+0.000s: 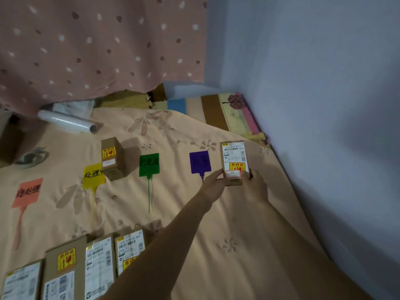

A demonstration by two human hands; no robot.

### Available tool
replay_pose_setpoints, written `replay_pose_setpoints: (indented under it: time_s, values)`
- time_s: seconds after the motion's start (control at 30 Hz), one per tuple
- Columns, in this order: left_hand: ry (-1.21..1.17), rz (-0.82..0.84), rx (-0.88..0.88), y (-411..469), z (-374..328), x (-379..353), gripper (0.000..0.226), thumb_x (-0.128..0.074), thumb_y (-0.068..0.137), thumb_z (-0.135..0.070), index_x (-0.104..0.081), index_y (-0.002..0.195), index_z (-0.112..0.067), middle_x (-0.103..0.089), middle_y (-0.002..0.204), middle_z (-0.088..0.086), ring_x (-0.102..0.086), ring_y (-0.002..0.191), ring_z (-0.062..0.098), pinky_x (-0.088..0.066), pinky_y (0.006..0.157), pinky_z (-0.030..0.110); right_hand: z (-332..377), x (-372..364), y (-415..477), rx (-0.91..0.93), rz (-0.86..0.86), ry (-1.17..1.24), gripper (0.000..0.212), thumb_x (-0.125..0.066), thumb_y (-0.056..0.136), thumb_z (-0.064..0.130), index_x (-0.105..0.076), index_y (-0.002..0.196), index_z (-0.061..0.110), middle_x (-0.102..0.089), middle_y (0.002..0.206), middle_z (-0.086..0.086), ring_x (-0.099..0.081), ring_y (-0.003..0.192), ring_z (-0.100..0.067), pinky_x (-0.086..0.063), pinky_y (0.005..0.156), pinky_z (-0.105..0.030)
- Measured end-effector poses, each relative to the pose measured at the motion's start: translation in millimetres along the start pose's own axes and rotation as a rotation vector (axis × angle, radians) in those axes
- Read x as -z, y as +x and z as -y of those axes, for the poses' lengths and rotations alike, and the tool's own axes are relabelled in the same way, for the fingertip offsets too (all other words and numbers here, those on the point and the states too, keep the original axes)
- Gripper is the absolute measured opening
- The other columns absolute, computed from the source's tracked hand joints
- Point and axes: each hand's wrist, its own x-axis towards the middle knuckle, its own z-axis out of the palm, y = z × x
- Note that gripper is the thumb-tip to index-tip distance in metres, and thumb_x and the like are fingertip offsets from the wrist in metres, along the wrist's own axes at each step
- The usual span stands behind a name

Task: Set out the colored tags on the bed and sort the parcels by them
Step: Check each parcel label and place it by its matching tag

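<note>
Several colored tags lie in a row on the bed: an orange tag [27, 192], a yellow tag [93, 176], a green tag [149, 164] and a purple tag [200, 162]. A brown parcel [112, 158] stands partly on the yellow tag. My left hand [213, 184] and my right hand [255, 187] both grip the near end of a labelled parcel [234, 161], just right of the purple tag. Several more parcels [99, 265] lie in a row at the bottom left, partly hidden by my left arm.
A roll of clear film [66, 122] and a tape roll [32, 159] lie at the far left of the bed sheet [216, 245]. A dotted pink curtain [97, 46] hangs behind. The wall [324, 105] runs along the right edge.
</note>
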Motion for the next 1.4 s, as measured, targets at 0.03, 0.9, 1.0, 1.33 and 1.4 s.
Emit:
replay_pose_setpoints:
  time_s: [0.03,0.9,1.0,1.33,1.4]
  values:
    - [0.003,-0.006,0.010,9.9,-3.2,-3.2,0.035,-0.065,0.094,-0.018,-0.064,0.124,-0.038,-0.070,0.103,-0.014,-0.061,0.106,0.012,-0.044,0.093,0.027,-1.0,-1.4,10.2,-0.002,-0.001,-0.014,0.038,-0.044,0.107,0.032,-0.057,0.137,0.012,-0.067,0.131,-0.011,-0.063,0.117,-0.030,-0.050,0.094,-0.039]
    - [-0.043,-0.043,-0.024,-88.7,-27.8,103.4,0.032,-0.063,0.096,-0.023,-0.066,0.123,-0.006,-0.076,0.113,0.015,-0.070,0.094,0.025,-0.049,0.086,0.033,66.7,-26.7,-81.9,0.347,-0.202,-0.554,0.038,-0.041,0.108,0.026,-0.054,0.132,0.001,-0.056,0.138,-0.023,-0.054,0.124,-0.038,-0.046,0.097,-0.046]
    - [-0.030,-0.066,-0.083,-137.0,-8.8,143.0,0.031,-0.061,0.097,-0.026,-0.068,0.120,-0.007,-0.077,0.111,0.012,-0.072,0.092,0.023,-0.050,0.094,0.035,90.3,-41.0,-137.1,0.397,-0.151,-0.513,0.037,-0.039,0.108,0.029,-0.055,0.126,0.001,-0.058,0.132,-0.022,-0.054,0.122,-0.038,-0.046,0.094,-0.045]
    - [-0.020,-0.127,-0.248,-302.9,86.6,285.9,0.027,-0.056,0.099,-0.030,-0.071,0.113,-0.012,-0.080,0.108,0.009,-0.075,0.104,0.027,-0.052,0.094,0.037,106.5,-97.5,-335.1,0.451,0.021,-0.362,0.040,-0.039,0.106,0.042,-0.060,0.107,0.008,-0.061,0.119,-0.013,-0.058,0.113,-0.033,-0.044,0.087,-0.041]
    - [-0.008,-0.142,-0.225,-327.0,110.9,301.2,0.029,-0.055,0.100,-0.027,-0.070,0.117,-0.008,-0.079,0.111,0.012,-0.074,0.107,0.029,-0.051,0.093,0.036,95.6,-108.6,-362.2,0.432,0.047,-0.390,0.037,-0.038,0.105,0.044,-0.057,0.104,0.012,-0.060,0.117,-0.010,-0.058,0.110,-0.032,-0.041,0.082,-0.038]
